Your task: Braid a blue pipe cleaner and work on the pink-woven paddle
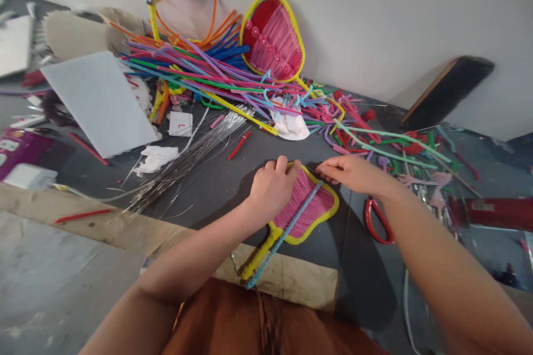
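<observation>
In front of me lies a pink fan-shaped paddle (287, 202) with a fuzzy yellow rim and a yellow wrapped handle (259, 258). A light blue pipe cleaner (287, 233) crosses it slantwise, from its right part down alongside the handle. My left hand (272, 186) rests on the paddle's left side, fingers curled over its far edge and closed on it. Just off the paddle's upper right edge, my right hand (347, 173) is closed in a pinch. Something thin and dark shows at those fingertips, too small to name.
Red-handled scissors (378, 222) lie right of the paddle. A pile of coloured pipe cleaners (200, 69), thin metal wires (183, 161) and a white board (102, 102) are farther off. A similar paddle (272, 39) and a phone (447, 91) lean against the wall.
</observation>
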`<state>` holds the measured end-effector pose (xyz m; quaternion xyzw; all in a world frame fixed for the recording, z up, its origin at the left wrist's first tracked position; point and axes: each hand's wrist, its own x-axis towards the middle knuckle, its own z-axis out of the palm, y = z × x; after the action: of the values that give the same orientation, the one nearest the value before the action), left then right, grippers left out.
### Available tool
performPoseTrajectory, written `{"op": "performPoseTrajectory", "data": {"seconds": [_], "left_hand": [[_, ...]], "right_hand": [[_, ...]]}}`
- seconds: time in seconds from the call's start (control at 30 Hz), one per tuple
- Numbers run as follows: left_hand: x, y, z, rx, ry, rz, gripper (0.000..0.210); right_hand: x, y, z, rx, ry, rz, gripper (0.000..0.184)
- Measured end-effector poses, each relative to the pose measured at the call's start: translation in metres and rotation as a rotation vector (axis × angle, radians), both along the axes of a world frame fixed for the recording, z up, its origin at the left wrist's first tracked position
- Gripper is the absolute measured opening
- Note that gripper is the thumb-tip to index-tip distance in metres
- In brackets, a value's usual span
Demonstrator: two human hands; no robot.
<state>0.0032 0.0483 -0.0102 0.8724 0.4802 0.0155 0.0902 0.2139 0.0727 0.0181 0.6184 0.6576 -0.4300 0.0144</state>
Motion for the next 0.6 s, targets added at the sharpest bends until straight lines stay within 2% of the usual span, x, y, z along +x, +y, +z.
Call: {"op": "performPoseTrajectory", "data": {"seconds": [0.07,0.27,0.6], "left_hand": [[0.0,0.0,0.0,0.002,0.001,0.003,0.045],[-0.001,-0.001,0.0,0.023,0.011,-0.005,0.045],[-0.001,0.0,0.0,0.048,0.051,-0.005,0.047]], "right_hand": [[-0.003,0.007,-0.001,-0.065,0.024,-0.042,0.026],[-0.012,0.023,0.004,-0.167,0.009,0.003,0.019],[-0.012,0.025,0.002,-0.194,0.033,-0.04,0.012]]}}
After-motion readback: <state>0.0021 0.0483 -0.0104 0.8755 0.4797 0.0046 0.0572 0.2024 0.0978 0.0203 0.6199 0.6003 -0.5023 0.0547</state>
